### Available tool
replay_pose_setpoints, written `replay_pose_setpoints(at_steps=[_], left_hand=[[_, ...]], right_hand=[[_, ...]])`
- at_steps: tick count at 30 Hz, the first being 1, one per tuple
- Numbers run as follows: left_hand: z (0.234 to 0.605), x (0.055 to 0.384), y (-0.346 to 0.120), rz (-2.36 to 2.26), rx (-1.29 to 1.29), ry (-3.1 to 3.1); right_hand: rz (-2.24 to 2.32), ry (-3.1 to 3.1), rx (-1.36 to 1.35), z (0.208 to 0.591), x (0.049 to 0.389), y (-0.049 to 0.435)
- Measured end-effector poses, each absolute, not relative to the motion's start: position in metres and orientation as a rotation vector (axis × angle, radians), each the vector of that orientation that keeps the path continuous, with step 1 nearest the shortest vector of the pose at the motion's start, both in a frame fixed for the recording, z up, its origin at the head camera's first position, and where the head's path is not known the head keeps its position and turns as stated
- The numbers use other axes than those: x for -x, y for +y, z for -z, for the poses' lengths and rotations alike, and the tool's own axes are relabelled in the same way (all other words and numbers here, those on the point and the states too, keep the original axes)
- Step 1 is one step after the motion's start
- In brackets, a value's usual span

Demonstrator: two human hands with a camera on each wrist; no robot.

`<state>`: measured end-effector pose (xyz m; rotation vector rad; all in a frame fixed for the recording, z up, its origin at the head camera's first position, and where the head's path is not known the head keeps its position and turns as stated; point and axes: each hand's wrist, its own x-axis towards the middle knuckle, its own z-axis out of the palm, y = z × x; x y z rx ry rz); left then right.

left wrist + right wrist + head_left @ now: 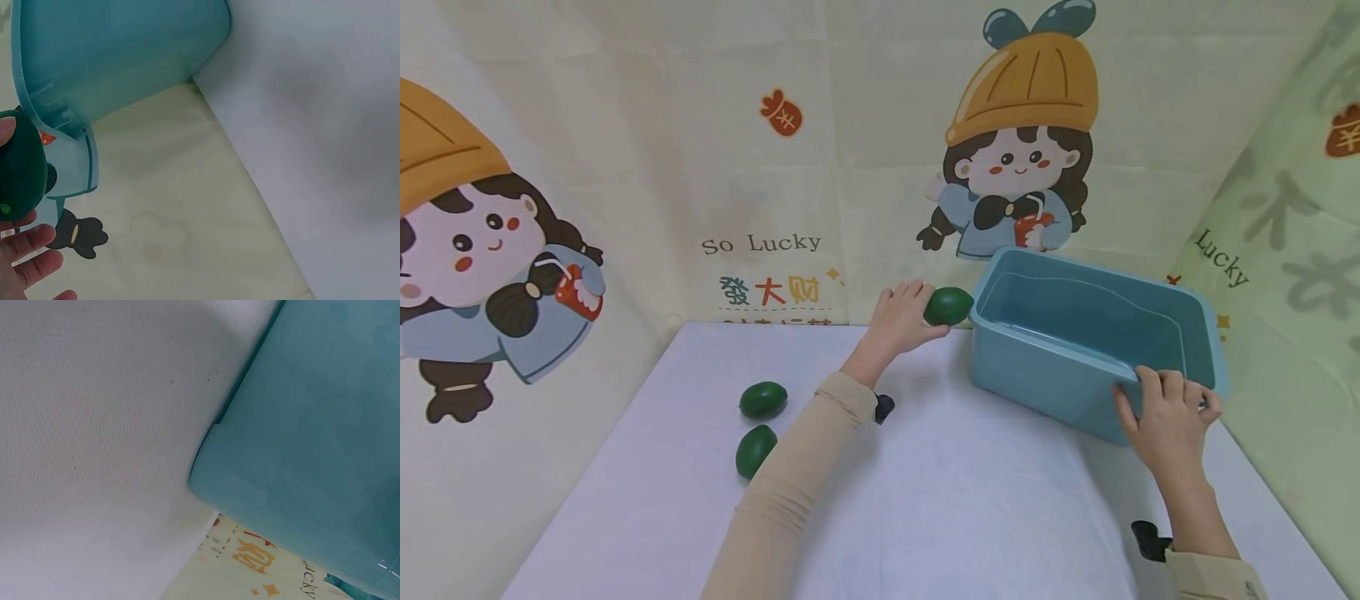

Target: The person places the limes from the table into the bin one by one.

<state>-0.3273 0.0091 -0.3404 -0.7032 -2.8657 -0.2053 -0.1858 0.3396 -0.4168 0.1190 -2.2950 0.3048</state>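
My left hand [900, 318] pinches a dark green, smooth oval fruit [949, 306] between thumb and fingers. It is held above the table, right by the left end of a light blue plastic bin [1045, 367]. In the left wrist view the thumb presses on the fruit [22, 169], and a pale green spot marks one end. Over the bin's front rim, near its right corner, my right hand [1168, 425] hooks its fingers, thumb outside. The right wrist view shows the bin's wall [300, 437], not the hand.
Two more green oval fruits [763, 400] lie on the left of the white table [940, 500], the nearer one [756, 452] partly behind my left sleeve. A printed cloth [880, 167] hangs behind the table. Black pieces [1150, 541] show beside both wrists.
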Motion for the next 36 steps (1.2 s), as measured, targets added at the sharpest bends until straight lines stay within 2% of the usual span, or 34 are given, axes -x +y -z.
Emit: replay_pose_setpoints(at_steps=[36], left_hand=[[0.318, 0.324, 0.052, 0.157, 0.781, -2.897]], right_hand=[[-0.298, -2.299, -0.107, 0.418, 0.187, 0.341]])
